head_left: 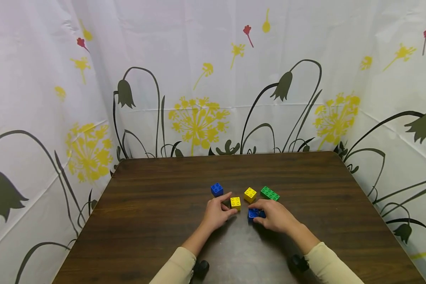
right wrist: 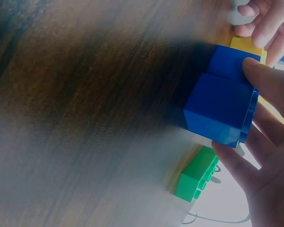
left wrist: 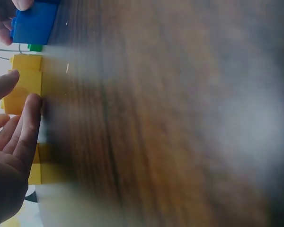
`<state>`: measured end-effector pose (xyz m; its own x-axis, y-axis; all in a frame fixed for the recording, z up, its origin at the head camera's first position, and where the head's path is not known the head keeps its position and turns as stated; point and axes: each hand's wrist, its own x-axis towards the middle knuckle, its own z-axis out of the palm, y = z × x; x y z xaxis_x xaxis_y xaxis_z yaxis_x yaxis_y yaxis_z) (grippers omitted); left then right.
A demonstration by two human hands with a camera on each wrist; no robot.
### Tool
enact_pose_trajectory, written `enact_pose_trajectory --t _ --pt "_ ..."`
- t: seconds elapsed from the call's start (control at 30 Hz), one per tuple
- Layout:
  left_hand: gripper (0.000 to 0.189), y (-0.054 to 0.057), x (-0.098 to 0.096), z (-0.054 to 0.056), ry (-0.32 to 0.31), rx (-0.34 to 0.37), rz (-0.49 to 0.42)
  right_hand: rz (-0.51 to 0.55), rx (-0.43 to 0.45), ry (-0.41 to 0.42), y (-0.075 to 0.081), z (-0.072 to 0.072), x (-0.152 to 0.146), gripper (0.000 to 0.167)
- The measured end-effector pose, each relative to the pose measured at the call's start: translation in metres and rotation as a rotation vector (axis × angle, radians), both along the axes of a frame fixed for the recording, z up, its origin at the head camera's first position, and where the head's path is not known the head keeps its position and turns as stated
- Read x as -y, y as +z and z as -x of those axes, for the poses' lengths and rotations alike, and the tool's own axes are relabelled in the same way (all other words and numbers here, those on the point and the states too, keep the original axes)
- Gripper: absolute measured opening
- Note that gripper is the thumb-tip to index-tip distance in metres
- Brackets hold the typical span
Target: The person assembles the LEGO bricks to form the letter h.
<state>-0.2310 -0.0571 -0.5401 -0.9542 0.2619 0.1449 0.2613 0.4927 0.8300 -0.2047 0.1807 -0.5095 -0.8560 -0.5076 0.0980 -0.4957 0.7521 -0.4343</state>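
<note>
My right hand [head_left: 275,216] holds blue bricks [right wrist: 219,108], with the thumb on one side and the fingers on the other. In the right wrist view two blue blocks sit against each other. Beside a yellow brick [head_left: 236,203], my left hand [head_left: 216,213] is spread, its thumb tip at the near side and its index finger stretched out past the top left. A second yellow brick [head_left: 250,194] lies a little farther back, between the two hands. Past the left index fingertip stands another blue brick [head_left: 217,189]. Behind the right hand lies a longer green brick [head_left: 270,193].
All the bricks are grouped near the middle of a dark wooden table [head_left: 156,197]. A flower-printed white curtain [head_left: 198,79] hangs along its far edge and both sides. Black wrist straps [head_left: 299,263] show at the sleeves.
</note>
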Motion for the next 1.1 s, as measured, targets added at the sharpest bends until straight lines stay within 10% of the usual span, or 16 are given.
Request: enact_pose_trajectory --t 1.1 --pt "0.040 -0.012 -0.003 0.019 -0.056 0.059 -0.032 0.097 -0.112 0.025 0.028 0.017 0.008 0.039"
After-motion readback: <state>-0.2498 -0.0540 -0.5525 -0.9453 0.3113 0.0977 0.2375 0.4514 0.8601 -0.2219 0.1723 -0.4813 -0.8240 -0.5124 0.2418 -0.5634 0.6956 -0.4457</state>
